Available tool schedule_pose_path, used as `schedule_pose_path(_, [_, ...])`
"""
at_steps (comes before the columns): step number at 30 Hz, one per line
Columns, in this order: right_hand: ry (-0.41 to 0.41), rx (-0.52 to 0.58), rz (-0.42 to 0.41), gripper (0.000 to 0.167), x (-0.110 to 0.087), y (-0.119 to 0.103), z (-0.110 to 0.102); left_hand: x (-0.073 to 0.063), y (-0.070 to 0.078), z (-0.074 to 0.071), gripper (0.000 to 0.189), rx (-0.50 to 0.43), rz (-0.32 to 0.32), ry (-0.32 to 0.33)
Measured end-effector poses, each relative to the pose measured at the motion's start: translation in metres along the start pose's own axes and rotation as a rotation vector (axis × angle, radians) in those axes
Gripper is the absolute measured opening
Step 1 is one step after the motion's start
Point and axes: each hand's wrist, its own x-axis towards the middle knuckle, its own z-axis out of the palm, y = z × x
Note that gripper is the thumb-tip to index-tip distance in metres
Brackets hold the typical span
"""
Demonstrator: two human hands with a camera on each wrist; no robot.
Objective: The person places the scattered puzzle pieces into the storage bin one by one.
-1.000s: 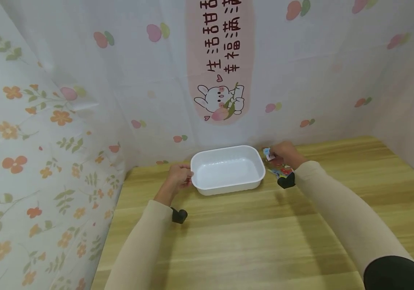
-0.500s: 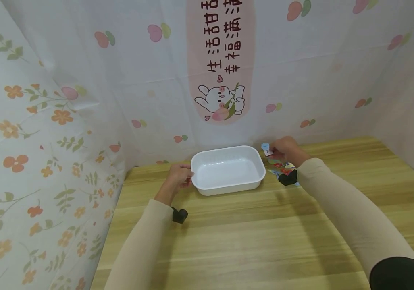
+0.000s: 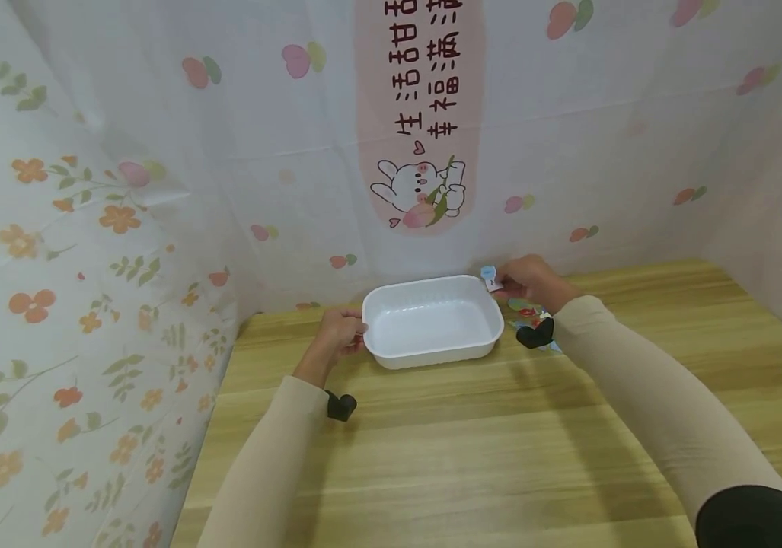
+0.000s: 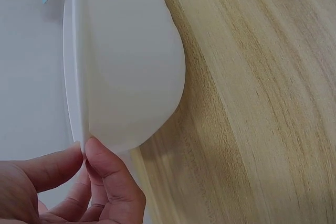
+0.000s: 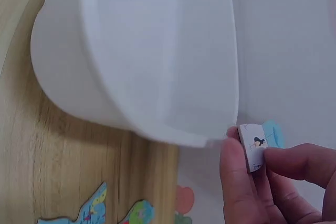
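Right hand [image 3: 533, 278] pinches a white-and-blue jigsaw piece [image 5: 252, 141] between thumb and fingers, holding it at the fingertips just beside the far right corner of a white plastic tray [image 3: 432, 327]; whether the piece touches the rim is unclear. The left hand [image 3: 337, 332] pinches the tray's left rim. Printed jigsaw pieces [image 5: 93, 208] lie right of the tray on a wood-grain table [image 3: 445, 441].

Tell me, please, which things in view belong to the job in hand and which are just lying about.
Belonging to the job, it seems:
white tray, pinched at its rim by the left grip
small printed piece, pinched by the right grip
colourful flat pieces beside the tray, probably

Just surroundings:
wooden table
patterned cloth behind
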Motion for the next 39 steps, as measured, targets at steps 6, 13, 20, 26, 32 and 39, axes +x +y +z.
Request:
schedule_pose_path(6, [0.008, -0.020, -0.005, 0.012, -0.001, -0.003, 0.006, 0.002, 0.000, 0.003, 0.033, -0.009, 0.004, -0.007])
schedule_pose_path(13, [-0.016, -0.063, 0.003, 0.018, 0.005, 0.000, 0.019, 0.001, 0.000, 0.002, 0.036, -0.009, -0.006, -0.001])
schedule_pose_path(20, [-0.030, -0.066, 0.032, 0.034, 0.012, 0.007, 0.038, 0.000, 0.000, 0.003, 0.036, -0.019, -0.006, -0.020])
schedule_pose_path(26, [-0.043, -0.089, 0.078, 0.047, 0.017, 0.011, 0.057, 0.000, -0.001, 0.002, 0.036, -0.020, -0.015, -0.012])
schedule_pose_path(32, [-0.007, -0.136, 0.108, 0.046, 0.022, 0.014, 0.071, 0.004, -0.005, 0.000, 0.036, -0.041, 0.015, -0.024])
schedule_pose_path(39, [-0.025, -0.135, 0.094, 0.037, 0.024, 0.022, 0.086, 0.005, -0.005, -0.002, 0.036, -0.055, 0.013, -0.021])
